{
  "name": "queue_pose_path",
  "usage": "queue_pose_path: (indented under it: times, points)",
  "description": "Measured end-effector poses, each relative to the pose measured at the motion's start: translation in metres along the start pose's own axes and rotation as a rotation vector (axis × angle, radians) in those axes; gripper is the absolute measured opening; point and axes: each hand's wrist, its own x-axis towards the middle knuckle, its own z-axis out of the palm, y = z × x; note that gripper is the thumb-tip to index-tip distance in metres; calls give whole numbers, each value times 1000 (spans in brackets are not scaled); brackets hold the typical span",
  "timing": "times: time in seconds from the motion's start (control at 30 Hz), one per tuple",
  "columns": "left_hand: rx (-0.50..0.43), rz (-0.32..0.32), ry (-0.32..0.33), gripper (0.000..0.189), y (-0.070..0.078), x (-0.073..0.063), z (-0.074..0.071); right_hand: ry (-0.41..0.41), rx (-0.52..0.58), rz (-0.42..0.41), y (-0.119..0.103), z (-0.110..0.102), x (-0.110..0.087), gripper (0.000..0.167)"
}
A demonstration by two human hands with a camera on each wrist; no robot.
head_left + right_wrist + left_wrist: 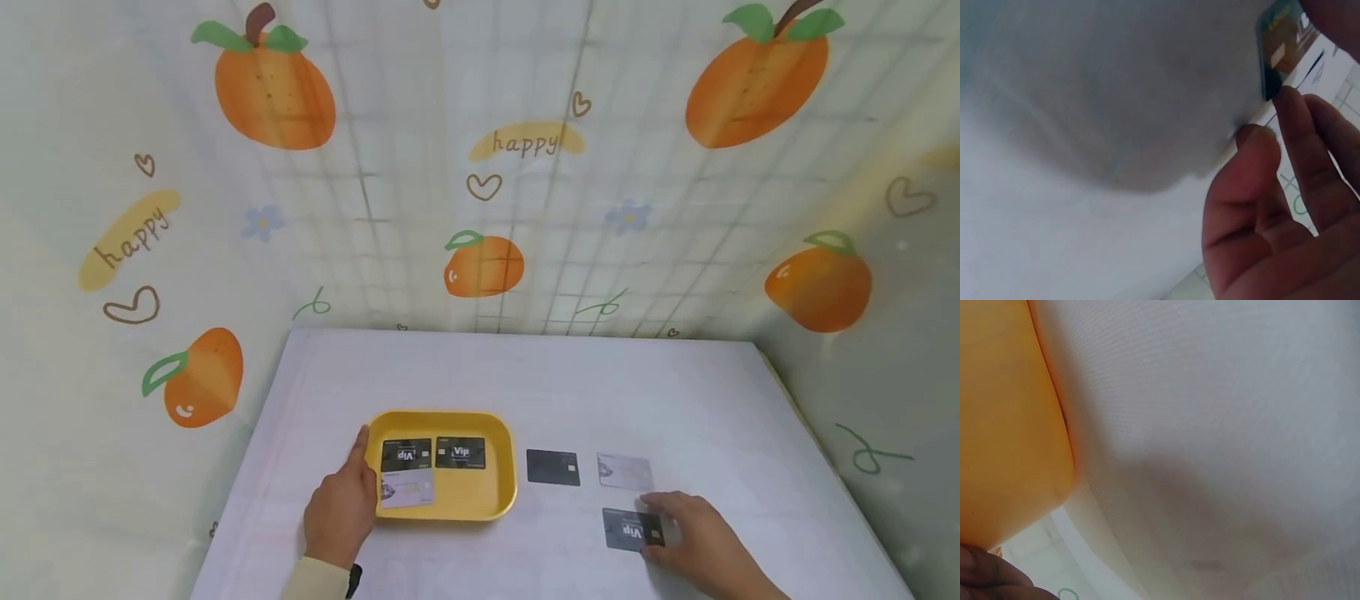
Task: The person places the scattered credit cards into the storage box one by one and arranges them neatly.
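Note:
My left hand (341, 512) is at the left end of a yellow tray (495, 492), its index finger stretched along the rim. Inside the tray lie two black Vip cards, one at left (407, 455) and one at right (461, 452), and a silver card (407, 488). Its wrist view shows the tray's side wall (1010, 425) and parts of fingers (997, 575). My right hand (701, 537) pinches another black Vip card (624, 529) at its right end, thumb at the near edge and fingers at the far edge. A corner of this card (1275, 56) shows between them in the right wrist view.
Right of the tray a black card (553, 467) lies on the white table (465, 375). A silver card (625, 472) lies just beyond my right fingers. A curtain printed with oranges (483, 267) hangs behind the table's back edge and along both sides.

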Motion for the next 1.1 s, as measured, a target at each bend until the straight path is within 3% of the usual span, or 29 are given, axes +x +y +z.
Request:
queue_pose_path:
  times: [0.23, 0.67, 0.93, 1.1]
  points:
    - [3, 4, 6, 60, -1, 0, 1, 49, -15, -77, 2, 1, -2, 62]
    - [8, 18, 31, 59, 1, -1, 1, 45, -6, -22, 3, 6, -6, 53]
    - [6, 17, 34, 61, 1, -2, 1, 10, 10, -14, 3, 9, -6, 64]
    - [1, 11, 12, 61, 0, 0, 2, 29, -6, -33, 1, 9, -6, 61]
